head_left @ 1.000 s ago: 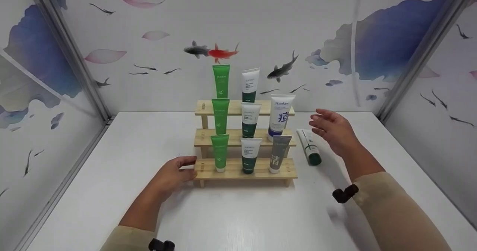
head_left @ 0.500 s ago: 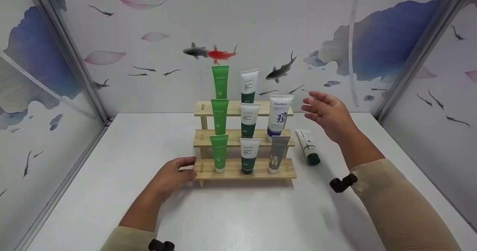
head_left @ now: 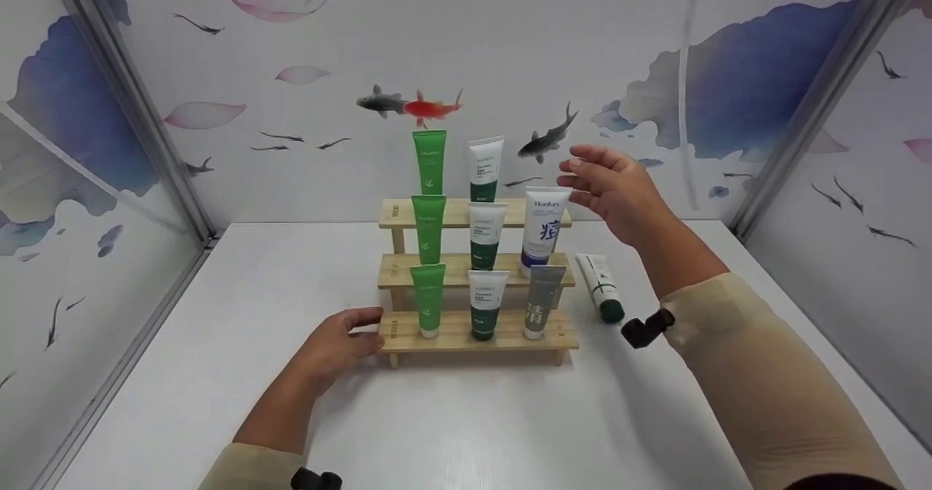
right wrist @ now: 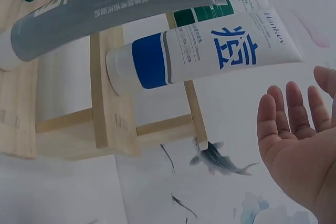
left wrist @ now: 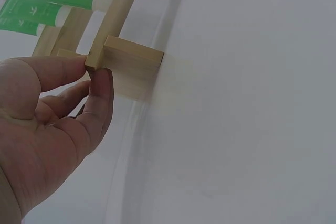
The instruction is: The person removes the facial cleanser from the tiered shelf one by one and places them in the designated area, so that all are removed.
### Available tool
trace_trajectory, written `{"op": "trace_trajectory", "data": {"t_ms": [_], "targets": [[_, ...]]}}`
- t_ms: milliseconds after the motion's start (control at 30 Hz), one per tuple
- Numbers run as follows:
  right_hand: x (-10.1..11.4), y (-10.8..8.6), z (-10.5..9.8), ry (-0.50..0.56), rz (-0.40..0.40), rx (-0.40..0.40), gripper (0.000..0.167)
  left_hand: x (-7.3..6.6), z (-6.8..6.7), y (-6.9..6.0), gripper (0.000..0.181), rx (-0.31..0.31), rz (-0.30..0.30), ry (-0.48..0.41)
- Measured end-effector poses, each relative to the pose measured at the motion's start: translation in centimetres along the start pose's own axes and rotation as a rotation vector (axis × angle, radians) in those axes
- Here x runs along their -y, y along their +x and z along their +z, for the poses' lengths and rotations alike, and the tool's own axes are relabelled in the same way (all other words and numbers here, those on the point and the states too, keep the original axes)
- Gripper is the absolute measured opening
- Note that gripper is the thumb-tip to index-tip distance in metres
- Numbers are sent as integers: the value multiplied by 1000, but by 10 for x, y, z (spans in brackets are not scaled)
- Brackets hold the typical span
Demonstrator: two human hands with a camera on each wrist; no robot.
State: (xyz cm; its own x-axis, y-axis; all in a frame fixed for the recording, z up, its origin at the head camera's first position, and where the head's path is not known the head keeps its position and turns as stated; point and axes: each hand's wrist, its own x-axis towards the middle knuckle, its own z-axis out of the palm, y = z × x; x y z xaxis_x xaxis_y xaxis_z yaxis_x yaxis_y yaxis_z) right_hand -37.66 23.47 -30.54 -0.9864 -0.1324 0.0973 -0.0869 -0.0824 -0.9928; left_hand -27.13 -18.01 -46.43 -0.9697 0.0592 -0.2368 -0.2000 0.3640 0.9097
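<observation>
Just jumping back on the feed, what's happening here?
A person's left hand pinches the left end of the bottom shelf of a three-tier wooden rack. Their right hand is raised, holding nothing, near the top of the white-and-blue tube on the middle tier. Eight tubes in all stand on the rack; a white tube with a dark green cap lies on the table to its right.

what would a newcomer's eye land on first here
Probably the three bright green tubes, standing one per step at the left end of the wooden stand. Next, the left hand pinching the left end of the lowest step, and the right hand open near the white and blue tube. A lone tube lying on the table, right of the stand, may also catch the eye.
</observation>
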Motion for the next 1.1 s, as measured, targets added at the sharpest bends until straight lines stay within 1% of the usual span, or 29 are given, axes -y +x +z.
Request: {"op": "trace_trajectory", "data": {"t_ms": [167, 267, 400, 500, 633, 833, 967, 1100], "targets": [[5, 9, 17, -3, -15, 56, 35, -1, 0, 1, 55, 3, 2, 5], [8, 15, 25, -33, -20, 51, 35, -1, -1, 1, 55, -2, 2, 4], [11, 23, 34, -83, -8, 40, 41, -1, -1, 0, 54, 1, 7, 5], [14, 30, 38, -116, 7, 46, 45, -1, -1, -1, 54, 6, 10, 1], [21, 36, 41, -148, 21, 64, 44, -1, 0, -2, 54, 5, 11, 0], [36, 46, 42, -201, 20, 90, 45, -2, 0, -2, 53, -3, 7, 6], [42, 51, 47, -261, 42, 125, 45, -2, 0, -2, 53, -8, 2, 8], [42, 54, 53, -326, 77, 168, 47, 0, 0, -1, 54, -14, 7, 1]]}}
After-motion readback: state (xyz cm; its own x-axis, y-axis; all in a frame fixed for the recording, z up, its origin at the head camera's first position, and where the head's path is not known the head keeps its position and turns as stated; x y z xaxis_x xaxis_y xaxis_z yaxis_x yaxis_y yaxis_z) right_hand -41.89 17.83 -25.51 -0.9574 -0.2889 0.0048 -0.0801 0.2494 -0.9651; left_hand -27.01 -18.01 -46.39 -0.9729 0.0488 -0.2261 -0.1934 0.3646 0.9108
